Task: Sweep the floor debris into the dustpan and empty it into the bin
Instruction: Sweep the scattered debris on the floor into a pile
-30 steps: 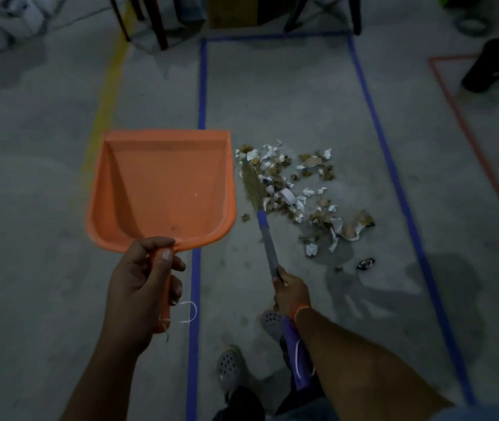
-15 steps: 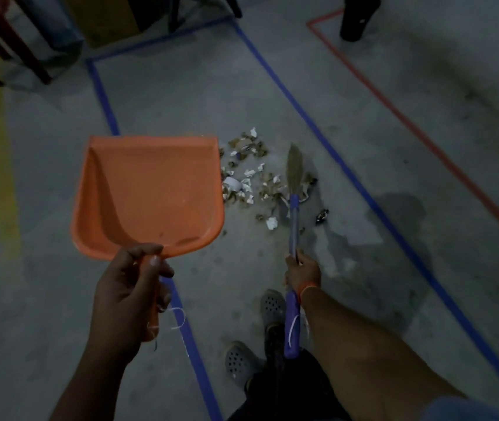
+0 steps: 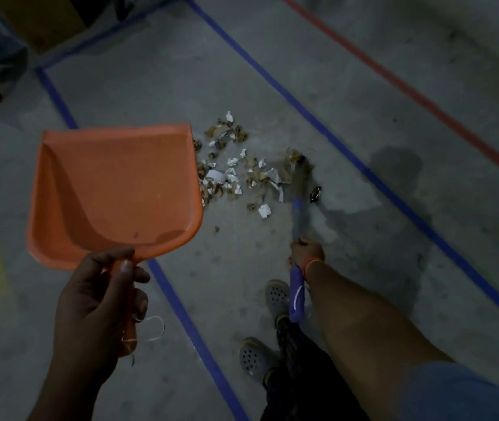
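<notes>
While the head view is looking steeply down, these lines are taking it part by part.

Left hand: the left hand (image 3: 96, 302) is gripping the handle of the dustpan (image 3: 114, 192), fingers curled round it, thumb lying along the top.

Dustpan: it is showing as an orange plastic scoop, smooth, with raised side walls and a straight front lip; it is hanging above the floor (image 3: 363, 117), its inside bare apart from a few specks.

Right hand: the right hand (image 3: 306, 250) is clamping round the shaft of the broom (image 3: 298, 208), well apart from the left hand.

Broom: its purple handle is running back past the wrist, and the bristle end is blurring ahead of the right hand, so its shape is hard to make out.

Debris: the debris (image 3: 236, 177) is lying on the floor between the two hands and ahead of them, a loose scatter of torn white paper scraps and crumpled brown bits; the dustpan's right edge is hiding its nearest part.

Hidden or cut off: both forearms are running out of the bottom edge; dim light is muddying fine detail.

Floor: grey, rough concrete is carrying blue tape lines (image 3: 333, 141) and a red line (image 3: 409, 89) beyond the right hand.

Feet: grey perforated clogs (image 3: 257, 357) are standing below the right hand.
</notes>
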A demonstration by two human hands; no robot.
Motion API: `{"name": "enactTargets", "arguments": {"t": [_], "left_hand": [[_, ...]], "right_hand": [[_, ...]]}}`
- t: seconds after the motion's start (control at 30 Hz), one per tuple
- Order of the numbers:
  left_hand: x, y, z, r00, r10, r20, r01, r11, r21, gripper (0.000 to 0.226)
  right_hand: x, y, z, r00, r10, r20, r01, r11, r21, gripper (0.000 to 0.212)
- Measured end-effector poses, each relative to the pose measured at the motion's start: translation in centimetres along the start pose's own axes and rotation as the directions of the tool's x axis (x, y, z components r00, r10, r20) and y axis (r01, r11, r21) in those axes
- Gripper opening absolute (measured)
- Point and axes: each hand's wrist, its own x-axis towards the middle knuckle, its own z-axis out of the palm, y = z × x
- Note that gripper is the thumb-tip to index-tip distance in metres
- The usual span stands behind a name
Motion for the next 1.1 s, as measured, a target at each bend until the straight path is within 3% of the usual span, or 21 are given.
{"name": "enactTargets", "arguments": {"t": [0.17,0.33,0.57,0.8,0.97,1.1], "left_hand": [[0.5,-0.2,0.1,1.000,-0.002,-0.010,0.002,1.000,-0.004,0.015],[-0.6,0.0,-0.2,0.999,-0.016,-0.044,0.015,1.000,-0.023,0.015],[-1.8,-0.2,-0.8,0.996,-0.048,-0.069,0.046,0.998,-0.038,0.011],[-2.9,-0.1,0.1,0.996,-0.074,-0.053,0.071,0.996,-0.050,0.014],[-3.4,-0.2,0.8,0.996,-0.078,-0.032,0.076,0.995,-0.060,0.015],[-3.9,-0.2,1.0,0.997,-0.078,-0.020,0.076,0.995,-0.068,0.016]], "right_hand": [[0.1,-0.9,1.8,0.980,-0.071,0.185,0.092,0.990,-0.107,0.019],[-1.6,0.1,0.9,0.955,-0.165,0.246,0.202,0.970,-0.133,0.030],[-3.6,2.4,-2.0,0.994,-0.106,0.036,0.109,0.990,-0.090,0.047],[-4.3,3.7,-4.2,0.986,-0.034,-0.163,0.021,0.996,-0.084,0.035],[-4.2,5.2,-3.8,0.997,0.040,-0.070,-0.052,0.983,-0.179,0.022],[-4.0,7.3,-2.4,0.995,-0.018,0.096,0.048,0.948,-0.314,0.029]]}}
